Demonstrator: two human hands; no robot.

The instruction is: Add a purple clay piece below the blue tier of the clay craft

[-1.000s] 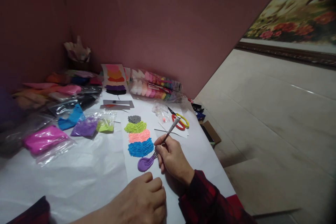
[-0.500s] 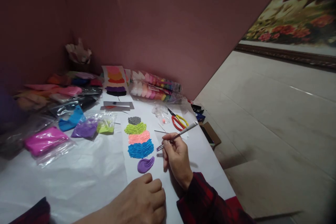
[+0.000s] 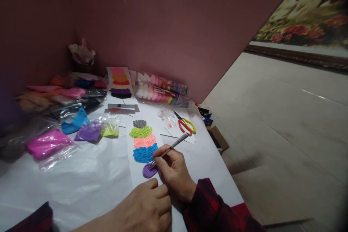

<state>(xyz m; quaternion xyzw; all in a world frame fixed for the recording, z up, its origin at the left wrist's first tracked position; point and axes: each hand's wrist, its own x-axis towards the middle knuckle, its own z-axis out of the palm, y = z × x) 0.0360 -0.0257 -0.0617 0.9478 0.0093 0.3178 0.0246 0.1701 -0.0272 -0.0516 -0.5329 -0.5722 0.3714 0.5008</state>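
Note:
My right hand (image 3: pixel 175 174) pinches a slim clay modelling tool (image 3: pixel 179 140) with a ribbed, light-and-dark handle. Its lower end meets a smooth purple clay patch (image 3: pixel 148 171), which has curved grooves on its right side. Above that patch on a white paper strip (image 3: pixel 133 177) lie a blue clay band (image 3: pixel 145 154), a pink one (image 3: pixel 144 140), a lime-green one (image 3: pixel 140 131) and a small grey one (image 3: pixel 139 123), all textured with ridges. Just below the purple clay rests my left hand (image 3: pixel 148 206), its fingers curled under; their inner side is hidden.
Red-and-yellow-handled scissors (image 3: pixel 187 125) lie beyond my right hand, beside a thin dark stick (image 3: pixel 170 137). Bagged clay in magenta (image 3: pixel 49 144), purple (image 3: pixel 88 131) and blue (image 3: pixel 74 121) sits at left. A finished-looking coloured strip (image 3: pixel 120 83) and clay packs (image 3: pixel 160 90) stand at the back.
My right hand has moved left and slightly down, bringing the tool's tip from beside the blue band onto the purple clay. My left hand has stayed in place.

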